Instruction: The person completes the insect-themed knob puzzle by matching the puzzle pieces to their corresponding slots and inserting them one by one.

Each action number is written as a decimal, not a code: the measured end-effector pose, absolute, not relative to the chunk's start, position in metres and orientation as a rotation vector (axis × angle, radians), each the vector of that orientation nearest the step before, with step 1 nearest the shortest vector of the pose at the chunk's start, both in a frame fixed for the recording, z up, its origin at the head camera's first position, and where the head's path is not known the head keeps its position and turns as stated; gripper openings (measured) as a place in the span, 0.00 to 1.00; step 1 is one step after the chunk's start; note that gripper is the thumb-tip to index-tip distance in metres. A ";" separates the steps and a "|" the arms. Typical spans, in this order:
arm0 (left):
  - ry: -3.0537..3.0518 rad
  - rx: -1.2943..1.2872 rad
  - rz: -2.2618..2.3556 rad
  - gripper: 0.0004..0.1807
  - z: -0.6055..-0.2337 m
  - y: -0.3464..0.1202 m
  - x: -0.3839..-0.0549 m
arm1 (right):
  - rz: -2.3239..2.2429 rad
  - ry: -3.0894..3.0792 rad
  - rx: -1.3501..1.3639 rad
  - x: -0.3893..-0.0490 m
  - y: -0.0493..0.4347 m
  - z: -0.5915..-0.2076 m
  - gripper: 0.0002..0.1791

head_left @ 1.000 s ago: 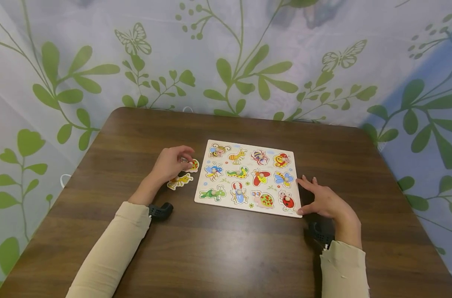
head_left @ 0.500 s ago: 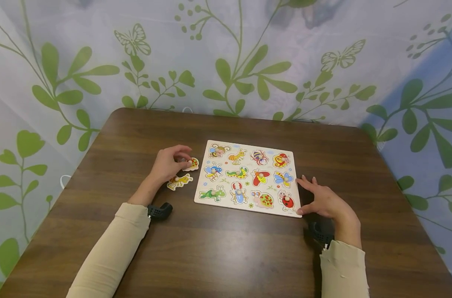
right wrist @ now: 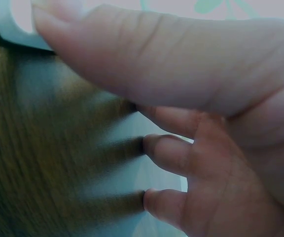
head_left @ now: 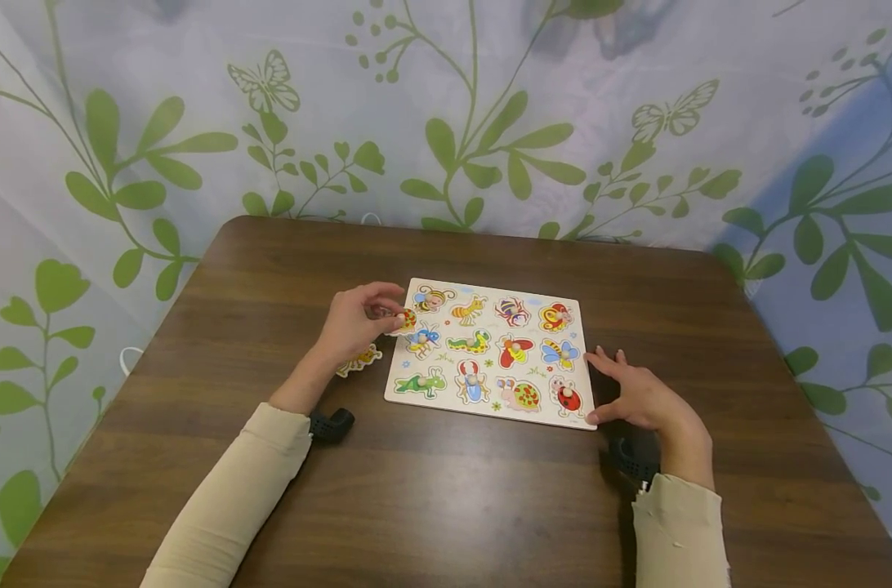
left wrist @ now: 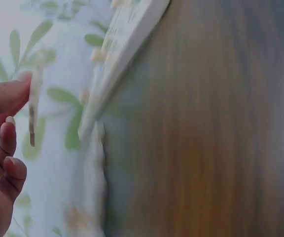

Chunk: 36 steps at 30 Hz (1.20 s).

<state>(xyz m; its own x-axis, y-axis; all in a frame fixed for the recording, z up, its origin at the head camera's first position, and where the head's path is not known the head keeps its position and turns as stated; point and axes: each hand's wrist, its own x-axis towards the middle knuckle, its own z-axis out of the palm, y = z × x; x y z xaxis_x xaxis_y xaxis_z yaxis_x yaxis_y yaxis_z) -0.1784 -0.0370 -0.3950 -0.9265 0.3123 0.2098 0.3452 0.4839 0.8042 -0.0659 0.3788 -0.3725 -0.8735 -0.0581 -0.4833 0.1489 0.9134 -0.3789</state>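
Observation:
My left hand [head_left: 349, 325] pinches a snail puzzle piece [head_left: 406, 321] with a red-dotted shell, over the left edge of a pale wooden insect puzzle board [head_left: 490, 384]. In the left wrist view the piece [left wrist: 34, 106] appears edge-on between thumb and fingertips, held clear of the table. A yellow ant piece [head_left: 361, 359] lies left of the board, partly hidden by that hand. My right hand [head_left: 640, 396] has spread fingers, touching the board's right edge; its thumb [right wrist: 132, 54] rests at the near corner.
Knobbed insect pieces, such as a ladybird [head_left: 567, 398] and a grasshopper [head_left: 421, 382], sit in the board. A snail picture [head_left: 521, 395] shows in the lower row. The brown table [head_left: 446, 506] ends at a leaf-patterned curtain [head_left: 490, 122].
My left hand has lifted the snail piece from the table and carried it right to the board's left edge. The right hand and board have stayed in place.

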 end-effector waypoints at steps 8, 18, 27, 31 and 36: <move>-2.664 -0.888 -1.358 0.22 -0.382 0.017 -0.155 | -0.582 2.565 0.082 -0.062 0.380 -0.374 0.63; -2.722 -1.045 -1.337 0.23 -0.383 0.067 -0.137 | -0.576 2.564 0.087 -0.064 0.379 -0.374 0.63; -2.778 -1.134 -1.216 0.20 -0.380 0.105 -0.126 | -0.565 2.569 0.091 -0.063 0.378 -0.371 0.63; -2.792 -1.175 -1.193 0.21 -0.378 0.116 -0.122 | -0.545 2.586 0.059 -0.063 0.379 -0.370 0.63; -2.857 -1.174 -1.123 0.21 -0.381 0.121 -0.121 | -0.536 2.606 0.018 -0.065 0.380 -0.371 0.62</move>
